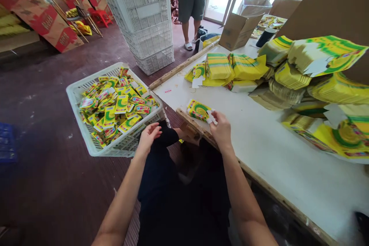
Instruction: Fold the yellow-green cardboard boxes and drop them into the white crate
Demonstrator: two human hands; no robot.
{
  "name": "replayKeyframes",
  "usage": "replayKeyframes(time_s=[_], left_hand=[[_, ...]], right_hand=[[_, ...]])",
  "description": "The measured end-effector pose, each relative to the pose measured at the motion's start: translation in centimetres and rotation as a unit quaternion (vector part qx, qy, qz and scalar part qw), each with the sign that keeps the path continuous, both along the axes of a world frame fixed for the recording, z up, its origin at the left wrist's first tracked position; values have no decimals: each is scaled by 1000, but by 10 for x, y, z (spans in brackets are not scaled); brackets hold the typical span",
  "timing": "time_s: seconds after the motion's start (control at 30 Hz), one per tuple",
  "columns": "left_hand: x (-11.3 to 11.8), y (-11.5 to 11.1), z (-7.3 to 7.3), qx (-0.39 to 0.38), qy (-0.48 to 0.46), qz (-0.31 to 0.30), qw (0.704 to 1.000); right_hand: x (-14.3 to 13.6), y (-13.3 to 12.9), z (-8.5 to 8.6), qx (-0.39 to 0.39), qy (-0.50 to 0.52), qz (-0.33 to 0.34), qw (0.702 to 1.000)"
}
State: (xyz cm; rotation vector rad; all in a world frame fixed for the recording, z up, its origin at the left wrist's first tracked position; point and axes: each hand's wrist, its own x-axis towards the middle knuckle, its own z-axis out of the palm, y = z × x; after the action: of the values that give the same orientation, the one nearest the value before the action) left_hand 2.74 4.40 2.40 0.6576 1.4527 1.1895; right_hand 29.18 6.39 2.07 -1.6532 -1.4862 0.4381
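My right hand (221,127) is at the table's near edge, thumb and fingers closed on the white end flap of a small yellow and green carton (198,110). The carton lies on the white tabletop, its printed face up. My left hand (149,138) hovers by the near right corner of a white plastic crate (79,132), fingers loosely bent and apart, with nothing visible in them. Inside the crate, many filled-out yellow cartons (121,103) of the same print are heaped loosely.
Flat carton stacks (219,67) cover the table's far and right side. A wooden strip (184,65) edges the white table (259,142). Tall stacked crates (144,15) stand beyond my crate. A person (192,0) stands behind, near an open cardboard box (239,30).
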Motion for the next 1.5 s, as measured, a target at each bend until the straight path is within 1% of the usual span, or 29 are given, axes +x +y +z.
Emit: replayKeyframes(time_s=[0.07,0.17,0.27,0.37,0.4,0.43,0.5,0.57,0.6,0.67,0.7,0.77,0.8,0.83,0.87,0.97,1.03,1.1,1.17,1.27,1.33,1.37,1.5], left_hand=[[12,-13,-6,-15,-6,-34,999],[20,-25,-9,-25,-12,-67,997],[24,-31,-9,-24,-11,-75,997],[33,-34,-6,5,-27,-92,995],[38,-35,-3,30,-45,-100,994],[44,-36,0,64,-70,-102,990],[58,-37,9,133,-126,-80,980],[70,-38,20,172,-171,-28,970],[75,-38,26,180,-189,-2,965],[83,-39,34,191,-216,48,956],[85,-39,37,197,-220,74,952],[86,-42,40,199,-205,117,951],[86,-44,39,194,-190,127,954],[85,-46,38,188,-176,124,958],[84,-48,37,184,-166,106,963],[79,-54,33,190,-156,28,969],[76,-54,29,190,-139,5,972],[74,-53,26,182,-116,19,976],[73,-50,23,176,-96,44,979],[73,-47,22,166,-93,65,980],[72,-48,22,159,-112,65,979],[71,-48,22,156,-124,59,978],[70,-51,18,127,-159,33,979]], right_hand=[[-2,12,-1,-30,-60,-7,998],[-5,22,-6,-44,-82,-4,996],[-6,21,-5,-32,-60,-13,998],[-12,7,5,-5,33,-23,999],[-16,-1,9,3,76,-7,997],[-23,-11,14,5,118,24,993],[-40,-35,23,-12,196,120,973],[-59,-59,28,-59,267,215,937],[-67,-70,30,-81,304,249,916],[-81,-85,31,-111,362,283,881],[-85,-90,30,-121,380,288,871],[-89,-93,29,-138,401,284,860],[-88,-92,28,-146,408,277,858],[-86,-90,27,-150,417,266,856],[-83,-88,27,-150,425,255,855],[-71,-81,28,-135,441,233,856],[-65,-79,29,-125,449,237,853],[-63,-79,31,-121,451,243,850],[-64,-81,31,-120,443,240,855],[-67,-81,31,-122,424,204,874],[-68,-79,30,-131,428,185,875],[-68,-77,30,-137,439,181,869],[-67,-74,30,-156,505,180,829]])
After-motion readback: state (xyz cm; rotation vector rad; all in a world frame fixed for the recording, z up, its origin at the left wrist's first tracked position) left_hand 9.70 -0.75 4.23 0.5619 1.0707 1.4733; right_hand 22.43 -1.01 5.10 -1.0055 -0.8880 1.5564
